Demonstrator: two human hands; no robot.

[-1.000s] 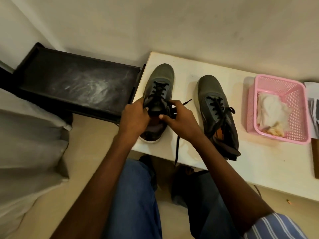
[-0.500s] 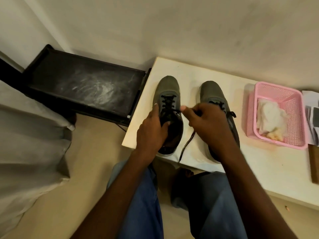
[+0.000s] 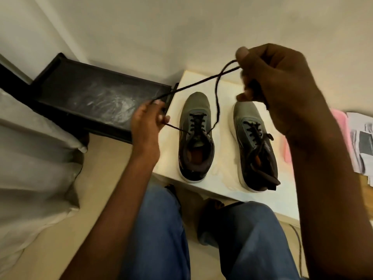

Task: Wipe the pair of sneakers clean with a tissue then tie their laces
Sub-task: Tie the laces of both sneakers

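Two grey fabric sneakers stand side by side on a cream-white tabletop [image 3: 222, 182], toes toward the pale wall [image 3: 181, 27]: the left sneaker [image 3: 195, 138] near the table's left edge, the right sneaker [image 3: 255, 146] just beside it. Dark laces [image 3: 217, 93] rise from the left sneaker and cross in the air. The left hand [image 3: 146, 120] pinches one strand out past the table's edge; the right hand [image 3: 276, 85], raised high, has its fingers curled around the other strand. A black dusty low stand [image 3: 96, 98] sits left of the table, grey curtain cloth [image 3: 36, 158] beside it. Behind the right forearm show a pink blurred edge [image 3: 341, 122] and printed papers [image 3: 361, 142]. Blue-jeaned knees [image 3: 161, 239] are below, over beige floor [image 3: 50, 249].
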